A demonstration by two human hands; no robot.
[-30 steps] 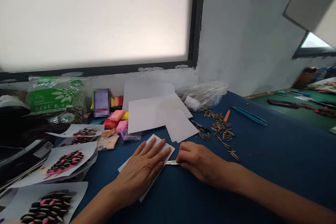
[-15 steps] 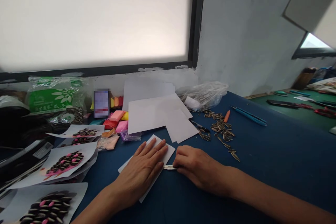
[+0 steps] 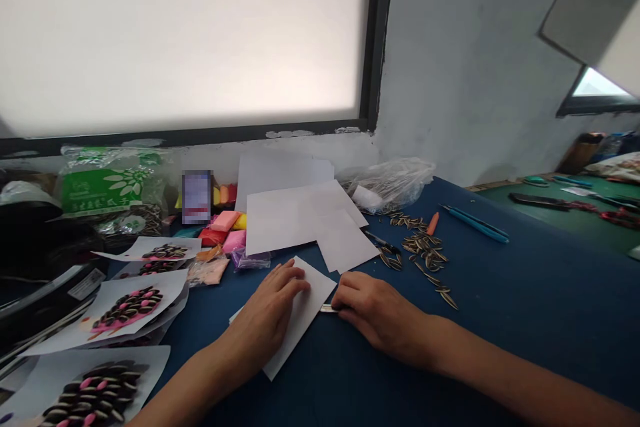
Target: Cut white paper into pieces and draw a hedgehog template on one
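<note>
A folded sheet of white paper [image 3: 306, 310] lies slantwise on the blue table in front of me. My left hand [image 3: 273, 307] rests on its left part, fingers bent and apart, holding nothing. At the paper's right edge, my right hand [image 3: 370, 310] is closed around a thin, pale, stick-like tool [image 3: 327, 308]. Only a short end of that tool shows, touching or very near the paper's edge; its kind cannot be made out, and the fingers hide the rest.
More white sheets [image 3: 295, 217] lie behind the hands. Sunflower seeds [image 3: 425, 247], an orange crayon-like stick [image 3: 433, 223] and blue tweezers [image 3: 475, 223] are to the right. Colourful clay packets [image 3: 235, 240] and seed-decorated picture sheets [image 3: 135, 310] occupy the left.
My left hand has drawn back left, its flat fingers now bent, uncovering more of the folded paper. My right hand has shifted slightly away from me with the pale tool.
</note>
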